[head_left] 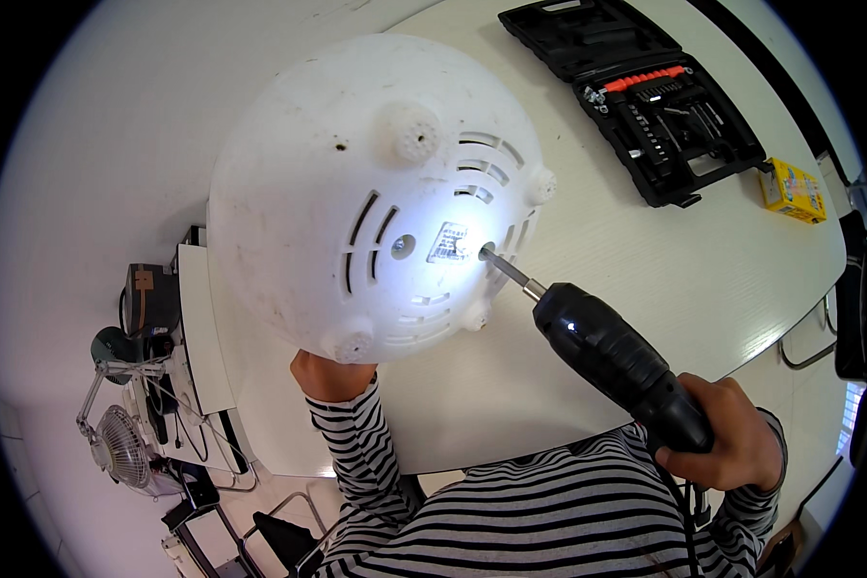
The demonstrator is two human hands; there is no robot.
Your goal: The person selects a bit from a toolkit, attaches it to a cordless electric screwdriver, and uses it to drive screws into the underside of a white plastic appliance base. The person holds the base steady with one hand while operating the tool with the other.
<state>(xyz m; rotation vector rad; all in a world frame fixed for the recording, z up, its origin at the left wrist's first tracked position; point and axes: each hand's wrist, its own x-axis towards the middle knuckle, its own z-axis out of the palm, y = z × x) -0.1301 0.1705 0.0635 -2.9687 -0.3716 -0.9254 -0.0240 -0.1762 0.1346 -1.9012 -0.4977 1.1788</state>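
A white, round plastic appliance [299, 222] is tilted up above the table, its underside with vent slots, stubby feet and a small printed label facing me. At its lower edge, my left hand [332, 376] holds it, with the fingers hidden behind the shell. My right hand [727, 433] is closed round the rear end of a black electric screwdriver [607, 347]. Its long bit reaches into a recessed screw hole right of the label, and its light shines on the underside. Another recessed hole, left of the label, shows a screw [401, 247].
An open black tool case [660, 125] with bits and a red-handled tool lies at the table's far right, beside a yellow box [793, 191]. The pale table [588, 231] has a curved edge. Off to the left stand a fan [120, 445] and a desk lamp [113, 354].
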